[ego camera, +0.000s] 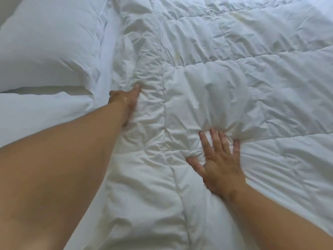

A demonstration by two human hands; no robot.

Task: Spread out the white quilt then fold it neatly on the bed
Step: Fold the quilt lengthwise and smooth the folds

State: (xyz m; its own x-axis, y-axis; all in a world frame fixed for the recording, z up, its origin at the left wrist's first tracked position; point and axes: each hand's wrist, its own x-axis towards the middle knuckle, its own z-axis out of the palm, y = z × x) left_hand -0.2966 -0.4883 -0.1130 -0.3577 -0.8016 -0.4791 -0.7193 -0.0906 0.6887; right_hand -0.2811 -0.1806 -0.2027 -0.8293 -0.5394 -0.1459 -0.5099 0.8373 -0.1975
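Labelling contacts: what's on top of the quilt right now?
Both hands. The right hand lies flat, fingers spread; the left hand pushes into folds of the quilt near the pillow, its fingers hidden. What lies beneath the quilt is covered.

White quilt (252, 78), square-stitched, seemingly faintly yellowed; white pillow (45, 42).

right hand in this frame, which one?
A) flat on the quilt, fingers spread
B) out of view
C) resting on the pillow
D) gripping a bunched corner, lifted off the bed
A: the right hand lies palm-down on the white quilt with its fingers straight and spread, pressing the fabric rather than curling round it.
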